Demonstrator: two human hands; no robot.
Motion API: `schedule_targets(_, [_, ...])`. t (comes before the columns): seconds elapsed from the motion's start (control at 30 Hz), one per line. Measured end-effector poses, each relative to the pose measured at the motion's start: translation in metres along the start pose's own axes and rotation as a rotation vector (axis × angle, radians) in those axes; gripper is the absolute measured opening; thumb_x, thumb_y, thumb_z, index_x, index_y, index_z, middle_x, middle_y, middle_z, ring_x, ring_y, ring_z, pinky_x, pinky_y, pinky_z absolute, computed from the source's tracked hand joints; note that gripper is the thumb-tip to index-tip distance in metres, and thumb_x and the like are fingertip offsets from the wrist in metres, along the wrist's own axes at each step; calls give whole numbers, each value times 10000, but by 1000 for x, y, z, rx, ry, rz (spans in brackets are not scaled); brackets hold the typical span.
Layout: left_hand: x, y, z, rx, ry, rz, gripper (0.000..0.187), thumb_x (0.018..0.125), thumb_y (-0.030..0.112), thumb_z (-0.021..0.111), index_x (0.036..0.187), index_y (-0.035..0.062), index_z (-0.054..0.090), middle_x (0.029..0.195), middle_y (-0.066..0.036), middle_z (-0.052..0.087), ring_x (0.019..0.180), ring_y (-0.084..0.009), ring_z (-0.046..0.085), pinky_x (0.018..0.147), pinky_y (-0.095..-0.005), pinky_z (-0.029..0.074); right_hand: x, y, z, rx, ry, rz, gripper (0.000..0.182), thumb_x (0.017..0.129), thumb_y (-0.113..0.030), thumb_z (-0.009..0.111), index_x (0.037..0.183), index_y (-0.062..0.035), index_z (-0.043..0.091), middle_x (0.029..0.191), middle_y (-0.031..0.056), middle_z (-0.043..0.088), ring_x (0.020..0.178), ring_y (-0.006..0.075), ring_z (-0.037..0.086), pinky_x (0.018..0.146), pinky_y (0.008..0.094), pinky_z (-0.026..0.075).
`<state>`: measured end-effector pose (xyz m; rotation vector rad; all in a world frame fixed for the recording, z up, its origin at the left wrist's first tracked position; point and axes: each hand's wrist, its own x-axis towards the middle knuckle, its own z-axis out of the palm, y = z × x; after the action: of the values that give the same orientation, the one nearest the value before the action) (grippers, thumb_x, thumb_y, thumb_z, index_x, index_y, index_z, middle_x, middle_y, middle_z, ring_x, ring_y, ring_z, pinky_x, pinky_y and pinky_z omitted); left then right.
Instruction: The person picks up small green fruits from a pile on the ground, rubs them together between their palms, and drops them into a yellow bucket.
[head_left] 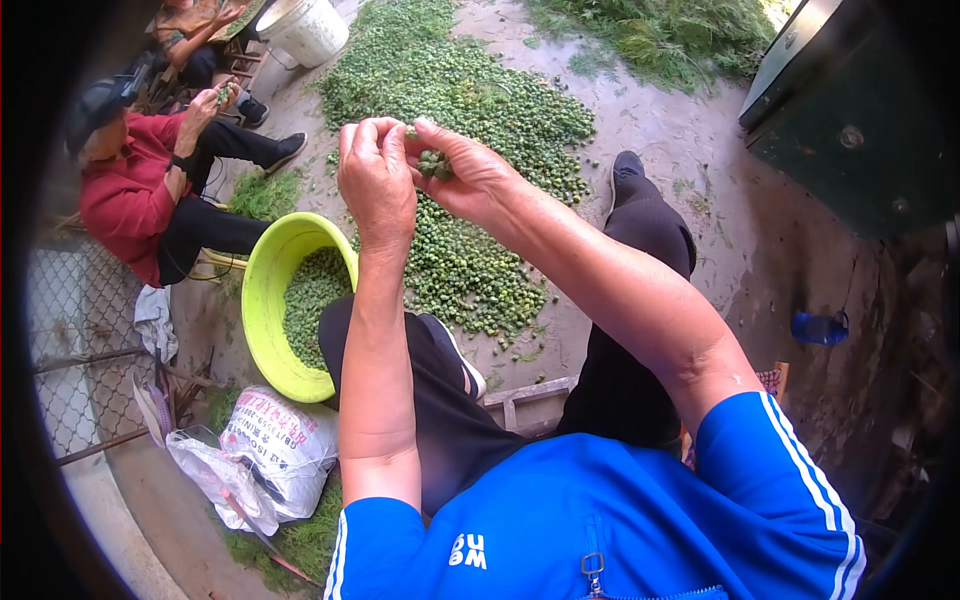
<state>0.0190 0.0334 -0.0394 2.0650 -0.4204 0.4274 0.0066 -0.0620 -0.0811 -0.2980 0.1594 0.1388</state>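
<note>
Above the heap of small green cone-like fruits (450, 80), both of my hands meet close together. My right hand (475, 180) is curled around a few green fruits (433, 164), which show between its fingers and thumb. My left hand (378, 195) is pinched closed, its fingertips touching those of the right; what lies between them is mostly hidden. Below and left of my hands stands a yellow-green bucket (262, 330), partly filled with the same kind of fruits (315, 300).
A person in a red top (125, 195) sits at left, handling greenery; another person sits behind. A white bucket (305, 35) stands at the back. Leafy branches (670, 35) lie at the far right, near a dark metal box (850, 130). A white sack (280, 445) lies lower left.
</note>
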Motion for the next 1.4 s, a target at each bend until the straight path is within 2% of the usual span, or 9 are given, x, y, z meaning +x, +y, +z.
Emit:
schedule_targets(0.07, [2, -12, 2, 176, 90, 228, 94, 885, 91, 563, 854, 6, 589, 827, -107, 552, 655, -229, 612, 584, -356, 487, -3, 0, 1, -23, 4, -4, 125, 879, -169, 626, 939, -66, 589, 890, 54, 570, 887, 165, 529, 796, 327, 473])
schedule_targets(0.17, [1, -3, 1, 73, 35, 42, 102, 883, 100, 566, 862, 3, 591, 837, -114, 559, 702, -249, 614, 622, -376, 483, -3, 2, -1, -36, 3, -12, 123, 875, -153, 629, 937, -55, 587, 889, 61, 570, 884, 168, 531, 813, 333, 476])
schedule_targets(0.5, [-5, 25, 2, -105, 70, 92, 91, 890, 79, 574, 939, 6, 600, 856, -85, 605, 780, -171, 579, 708, -301, 469, -2, -1, -1, 66, 108, -2, 146, 850, -100, 632, 950, -25, 557, 901, 93, 573, 837, 184, 568, 725, 298, 534])
schedule_targets(0.57, [-28, 44, 16, -128, -164, 599, 157, 892, 56, 543, 1037, 21, 591, 992, -76, 618, 964, -176, 578, 875, -296, 424, -1, -2, -9, 189, 11, 16, 168, 868, -148, 606, 968, -24, 551, 931, 89, 570, 880, 195, 573, 789, 328, 532])
schedule_targets(0.6, [-51, 46, 50, -65, 57, 562, 259, 858, 11, 496, 1100, 0, 586, 1081, -118, 603, 1149, -233, 488, 1015, -377, 330, -9, -3, -11, 202, -78, -59, 190, 901, -147, 557, 1008, 8, 532, 990, 122, 562, 984, 229, 551, 866, 350, 510])
schedule_targets(0.7, [-42, 62, 26, -368, -42, 544, 268, 921, 89, 487, 1168, -8, 524, 1224, -135, 523, 1126, -244, 508, 983, -342, 360, -21, -8, 2, 179, -81, -157, 362, 989, -265, 385, 1104, 57, 502, 1049, 179, 559, 1092, 294, 525, 925, 402, 490])
schedule_targets(0.9, [-29, 2, 33, -1203, 109, -576, 556, 974, 473, 335, 1342, 57, 324, 1389, -109, 313, 1260, -264, 350, 1084, -452, 242, -6, -21, 9, 64, 82, -216, 571, 989, -427, 223, 1052, 14, 579, 1008, 176, 629, 975, 287, 599, 853, 393, 483])
schedule_targets(1.1, [-31, -7, 54, -1504, 171, -777, 485, 993, 440, 249, 1238, 51, 405, 1354, -140, 363, 1241, -286, 390, 1051, -443, 333, -11, -11, 17, -564, 21, -496, 564, 987, -389, 211, 1062, 5, 608, 1019, 155, 646, 1022, 231, 573, 930, 355, 434])
schedule_targets(1.4, [-26, -7, 52, -1753, 46, -878, 486, 1006, 368, 213, 1188, -1, 470, 1250, -207, 497, 1194, -345, 461, 1021, -502, 378, -19, -32, 25, -483, -109, -595, 539, 988, -375, 225, 1084, 34, 563, 1051, 162, 624, 1050, 242, 568, 1002, 371, 376])
